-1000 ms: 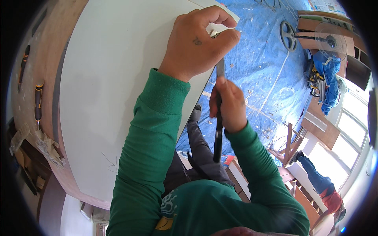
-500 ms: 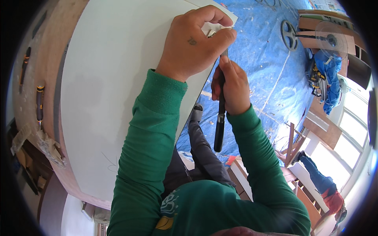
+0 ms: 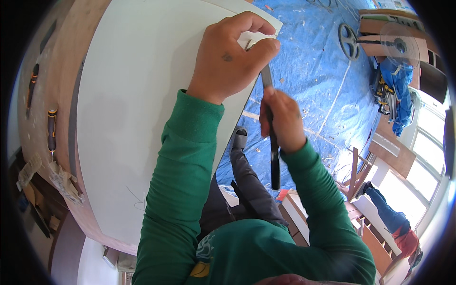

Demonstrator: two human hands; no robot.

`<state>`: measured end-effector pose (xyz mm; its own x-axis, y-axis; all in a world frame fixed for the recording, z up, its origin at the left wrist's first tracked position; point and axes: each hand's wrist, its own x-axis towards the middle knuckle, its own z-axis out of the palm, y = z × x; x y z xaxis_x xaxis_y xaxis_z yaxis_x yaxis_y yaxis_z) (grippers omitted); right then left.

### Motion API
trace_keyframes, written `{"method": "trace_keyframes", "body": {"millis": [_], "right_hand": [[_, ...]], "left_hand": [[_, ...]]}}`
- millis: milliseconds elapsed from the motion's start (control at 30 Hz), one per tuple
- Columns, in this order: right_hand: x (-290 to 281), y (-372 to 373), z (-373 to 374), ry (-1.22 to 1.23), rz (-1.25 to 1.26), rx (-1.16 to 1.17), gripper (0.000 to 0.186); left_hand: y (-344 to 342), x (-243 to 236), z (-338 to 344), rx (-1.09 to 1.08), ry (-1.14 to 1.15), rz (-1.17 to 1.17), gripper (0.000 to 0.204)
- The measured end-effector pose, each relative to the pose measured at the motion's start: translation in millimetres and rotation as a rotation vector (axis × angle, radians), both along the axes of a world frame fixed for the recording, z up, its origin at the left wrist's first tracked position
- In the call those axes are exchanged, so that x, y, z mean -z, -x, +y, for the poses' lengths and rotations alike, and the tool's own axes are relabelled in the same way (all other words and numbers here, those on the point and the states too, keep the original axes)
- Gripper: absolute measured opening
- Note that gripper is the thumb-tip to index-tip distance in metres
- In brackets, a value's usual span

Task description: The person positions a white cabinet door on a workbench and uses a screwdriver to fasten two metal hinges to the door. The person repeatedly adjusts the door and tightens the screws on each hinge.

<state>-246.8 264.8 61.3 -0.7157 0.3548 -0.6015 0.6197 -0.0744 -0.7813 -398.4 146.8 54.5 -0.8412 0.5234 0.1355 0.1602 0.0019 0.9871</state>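
Note:
My left hand (image 3: 228,59) is bent over the right edge of a white board (image 3: 118,95) near its far corner, thumb and forefinger curved. A small metal piece (image 3: 249,44) shows between them; what the hidden fingers grip is unclear. My right hand (image 3: 282,116) grips a long black-handled tool (image 3: 274,166) with a flat grey metal upper part (image 3: 266,76), which reaches along the board's edge up to beneath my left thumb.
Two screwdrivers (image 3: 52,126) (image 3: 33,80) lie on the wooden surface at left. Right: a blue tarp (image 3: 313,61) on the floor, a fan (image 3: 399,45), a tool pile (image 3: 384,95), wooden panels (image 3: 394,149), and another person (image 3: 387,211) in red top and jeans at lower right.
My right hand and the tool moved up toward my left hand, then back down and slightly right. My left hand sits a little farther left in the picture, still at the board's edge.

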Motion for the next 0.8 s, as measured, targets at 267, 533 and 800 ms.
{"method": "trace_keyframes", "body": {"millis": [267, 533, 800], "right_hand": [[11, 46, 51, 0.038, 0.217, 0.168, 0.045], [135, -122, 30, 0.089, -0.125, 0.125, 0.052], [221, -253, 20, 0.169, -0.611, -0.173, 0.036]], "left_hand": [[-2, -3, 5, -0.04, -0.064, -0.035, 0.026], [3, -1, 5, -0.176, -0.27, -0.106, 0.037], [2, -2, 7, -0.16, -0.11, -0.052, 0.048]]}}
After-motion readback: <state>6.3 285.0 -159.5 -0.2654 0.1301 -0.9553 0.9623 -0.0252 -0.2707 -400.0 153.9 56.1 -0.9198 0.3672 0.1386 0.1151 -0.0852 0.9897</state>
